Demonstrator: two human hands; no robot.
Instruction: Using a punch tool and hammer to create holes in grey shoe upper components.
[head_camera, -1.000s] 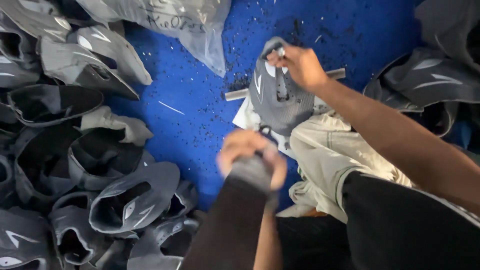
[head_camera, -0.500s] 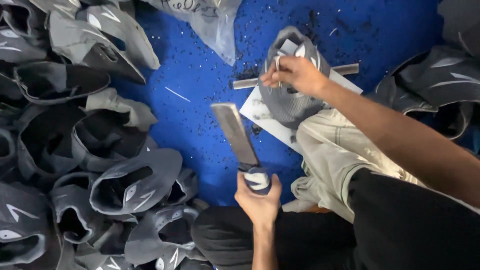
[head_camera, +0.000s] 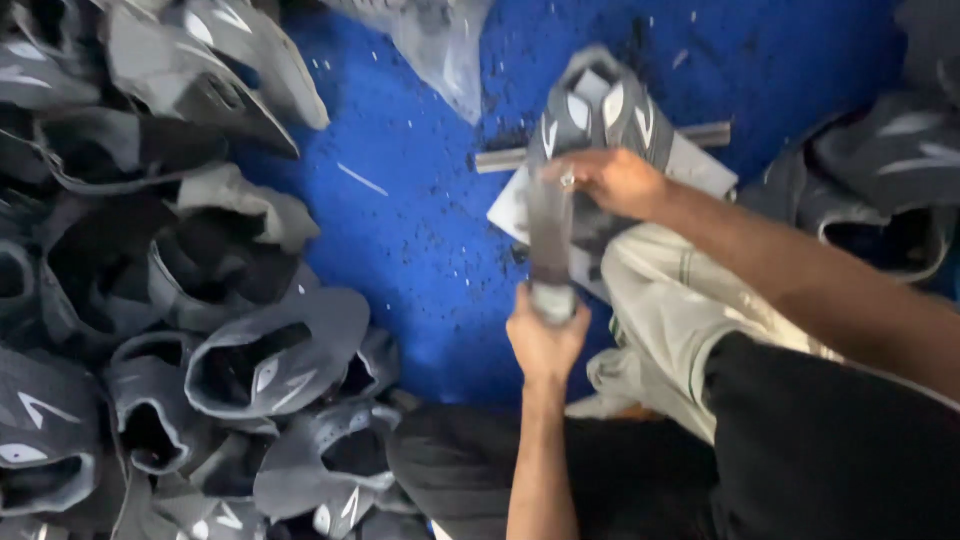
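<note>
My left hand (head_camera: 545, 340) grips the handle of a flat metal bar tool (head_camera: 549, 235) that points away from me. Its far end reaches my right hand (head_camera: 612, 182). That hand presses on a grey shoe upper (head_camera: 600, 115) with white marks, which sits over a metal rod (head_camera: 700, 135) lying across the blue floor. A white sheet (head_camera: 705, 165) lies under the upper. My knee in pale trousers (head_camera: 670, 300) is just below the right hand.
A big heap of grey and black shoe uppers (head_camera: 150, 300) fills the left side. More uppers (head_camera: 880, 180) lie at the right. A clear plastic bag (head_camera: 440, 45) sits at the top. The blue floor (head_camera: 420, 230) is strewn with dark specks.
My left hand has swung the bar tool from a leftward tilt to pointing straight at the shoe upper. The view has shifted, and the right hand stays on the upper.
</note>
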